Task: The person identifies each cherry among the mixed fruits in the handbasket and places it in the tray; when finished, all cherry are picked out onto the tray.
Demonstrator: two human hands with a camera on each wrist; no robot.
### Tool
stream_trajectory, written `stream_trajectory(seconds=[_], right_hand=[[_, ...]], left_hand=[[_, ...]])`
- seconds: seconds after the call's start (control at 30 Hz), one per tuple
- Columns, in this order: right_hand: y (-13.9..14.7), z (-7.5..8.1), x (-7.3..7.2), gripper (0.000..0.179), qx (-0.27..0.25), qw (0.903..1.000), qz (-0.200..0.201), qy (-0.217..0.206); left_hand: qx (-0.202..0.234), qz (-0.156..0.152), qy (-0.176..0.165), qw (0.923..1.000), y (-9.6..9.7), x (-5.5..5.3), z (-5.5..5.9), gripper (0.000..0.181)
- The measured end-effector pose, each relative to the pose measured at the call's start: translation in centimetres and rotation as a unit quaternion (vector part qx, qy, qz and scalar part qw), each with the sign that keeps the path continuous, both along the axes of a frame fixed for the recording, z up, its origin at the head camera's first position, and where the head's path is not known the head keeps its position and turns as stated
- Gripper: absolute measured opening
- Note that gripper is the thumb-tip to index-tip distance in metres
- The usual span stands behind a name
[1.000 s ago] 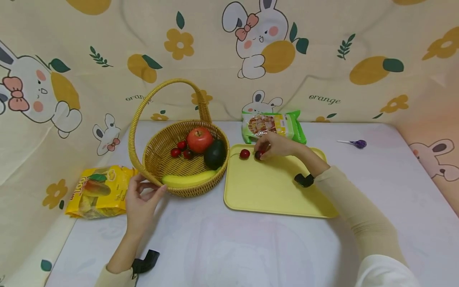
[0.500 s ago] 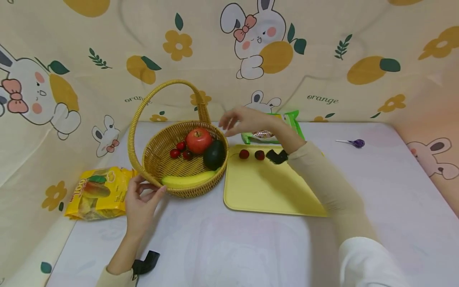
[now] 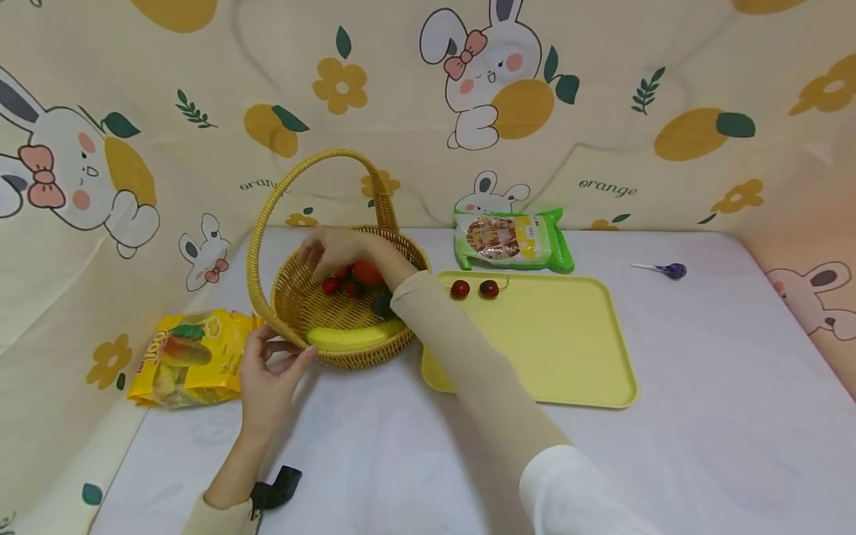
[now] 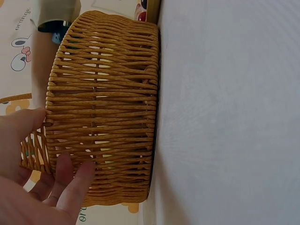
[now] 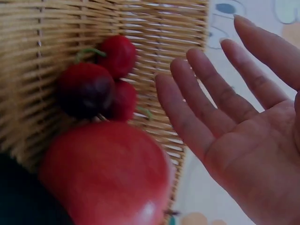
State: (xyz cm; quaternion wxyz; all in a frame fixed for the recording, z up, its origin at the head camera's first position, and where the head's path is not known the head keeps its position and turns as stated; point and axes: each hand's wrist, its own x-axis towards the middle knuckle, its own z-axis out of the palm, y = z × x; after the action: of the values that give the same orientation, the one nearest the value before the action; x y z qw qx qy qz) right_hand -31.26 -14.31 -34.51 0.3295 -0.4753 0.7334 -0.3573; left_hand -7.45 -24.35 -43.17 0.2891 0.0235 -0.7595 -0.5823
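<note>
A wicker basket (image 3: 361, 360) with a tall arched handle stands left of centre. My left hand (image 3: 270, 383) grips its rim at the handle's near foot, thumb on the rim and fingers against the outer side in the left wrist view. Over the basket's far left part is my right hand (image 3: 332, 249), reaching in with its fingers spread and nothing in them in the right wrist view. Beside it lie several cherries (image 5: 84, 91) and a red apple (image 5: 108, 173). A banana (image 3: 351, 338) lies along the near side. My sleeve partly hides the dark green avocado (image 3: 383, 306).
On the yellow tray (image 3: 535, 334) are a cherry (image 3: 460, 289) and a darker cherry (image 3: 489, 289). Behind it lies a green snack bag (image 3: 511, 239). A yellow mango bag (image 3: 190, 360) is left of the basket, a purple lollipop (image 3: 674, 270) at the far right.
My right hand has left the dark cherry on the tray, passed over the basket's right rim and moved left to its far left part. My left hand keeps its grip on the basket.
</note>
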Motion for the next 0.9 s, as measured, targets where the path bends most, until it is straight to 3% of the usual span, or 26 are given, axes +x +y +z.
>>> stream_trajectory(seconds=[0.13,0.43,0.73,0.9], right_hand=[[-0.9,-0.9,0.2,0.041,0.022,0.9997,-0.008,-0.009],[-2.0,-2.3,0.6,0.041,0.117,0.9928,0.003,0.027],[-2.4,-2.7,0.7,0.036,0.142,0.986,0.041,0.077],[-2.4,-3.2,0.7,0.031,0.134,0.9863,0.058,0.077]], left_hand=[[0.003,0.0,0.006,1.0,-0.1,0.0,0.0,0.056],[0.002,-0.01,0.012,0.9999,-0.1,0.0,0.0,0.055],[-0.001,-0.012,0.015,0.9998,-0.3,-0.1,-0.2,0.054],[-0.011,-0.012,0.017,0.9997,-0.3,0.0,-0.4,0.056]])
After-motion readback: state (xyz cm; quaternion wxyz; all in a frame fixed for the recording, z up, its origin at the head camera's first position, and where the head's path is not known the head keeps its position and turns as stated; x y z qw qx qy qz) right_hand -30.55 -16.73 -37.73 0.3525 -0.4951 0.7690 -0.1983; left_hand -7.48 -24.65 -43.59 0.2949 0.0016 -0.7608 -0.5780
